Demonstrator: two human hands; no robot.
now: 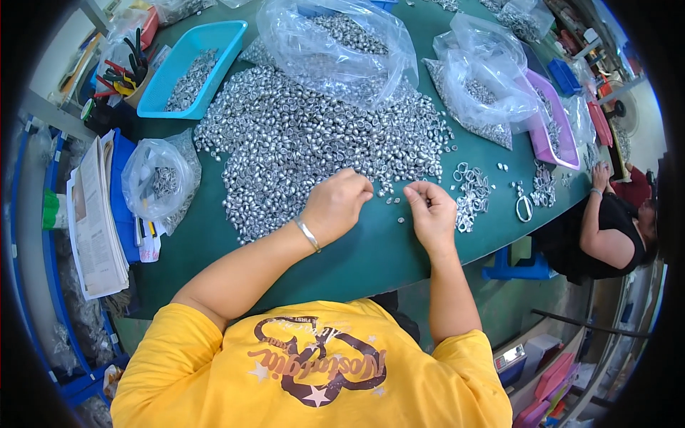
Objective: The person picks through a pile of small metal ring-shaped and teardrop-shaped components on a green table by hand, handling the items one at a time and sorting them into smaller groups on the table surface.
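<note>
A wide heap of small silver-grey metal pieces (314, 135), rounded and partly hollow, covers the middle of the green table (335, 260). At the heap's near edge my left hand (335, 207) is closed, thumb and fingertips pinched together. My right hand (434, 217) faces it a short way to the right, also in a pinch. Whatever sits between the fingertips of either hand is too small to make out. A few loose metal pieces (394, 200) lie between the hands. Right of my right hand is a small pile of silver ring-like pieces (472, 196).
A turquoise tray (232, 53) and opened plastic bags (399, 53) of metal parts stand behind the heap. At right are a lilac tray (539, 135) and a metal loop (524, 208). Newspapers (93, 221) stand at left. Another person (606, 232) sits at the right.
</note>
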